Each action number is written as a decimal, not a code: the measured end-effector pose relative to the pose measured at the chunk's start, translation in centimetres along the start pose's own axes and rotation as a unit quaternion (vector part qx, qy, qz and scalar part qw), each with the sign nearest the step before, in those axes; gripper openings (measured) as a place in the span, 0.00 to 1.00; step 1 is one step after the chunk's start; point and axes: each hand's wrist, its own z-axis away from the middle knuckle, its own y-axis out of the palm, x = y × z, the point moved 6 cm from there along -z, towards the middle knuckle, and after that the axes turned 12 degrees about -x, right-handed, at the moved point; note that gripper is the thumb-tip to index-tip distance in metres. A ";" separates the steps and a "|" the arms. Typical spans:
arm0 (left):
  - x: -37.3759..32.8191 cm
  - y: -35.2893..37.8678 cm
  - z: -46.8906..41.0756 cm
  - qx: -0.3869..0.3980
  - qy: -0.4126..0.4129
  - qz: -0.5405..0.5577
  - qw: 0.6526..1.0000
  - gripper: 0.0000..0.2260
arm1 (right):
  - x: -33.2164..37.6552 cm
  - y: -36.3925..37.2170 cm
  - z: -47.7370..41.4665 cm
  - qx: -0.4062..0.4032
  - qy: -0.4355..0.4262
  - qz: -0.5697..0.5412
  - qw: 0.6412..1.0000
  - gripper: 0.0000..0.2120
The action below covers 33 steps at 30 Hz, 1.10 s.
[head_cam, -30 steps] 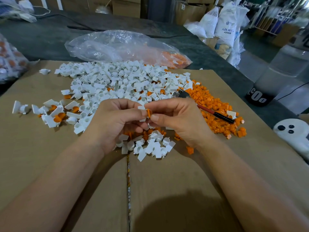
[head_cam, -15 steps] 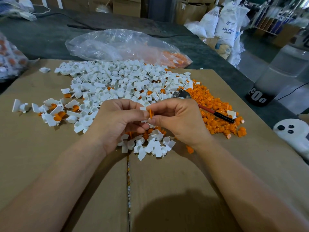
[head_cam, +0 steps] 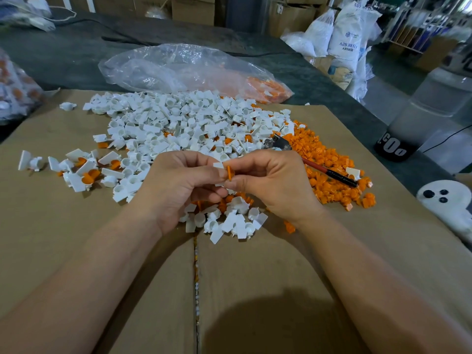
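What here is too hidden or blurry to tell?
All in the head view.
The white piece: mostly covered by fingers of the left hand and right hand; shape unclear.
The orange piece: where it meets the white piece hides behind the thumbs.
The clear bag: wrinkled plastic blurs its contents.
Both elbows: cut off by the bottom edge.

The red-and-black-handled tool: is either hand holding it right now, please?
No, the red-and-black-handled tool lies on the orange pieces while the left hand grips a white part and the right hand pinches an orange part.
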 end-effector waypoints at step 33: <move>-0.1 -0.5 -0.4 -0.018 0.001 0.033 0.999 0.09 | -4.4 -9.7 -1.6 -0.003 0.207 0.542 0.815 0.35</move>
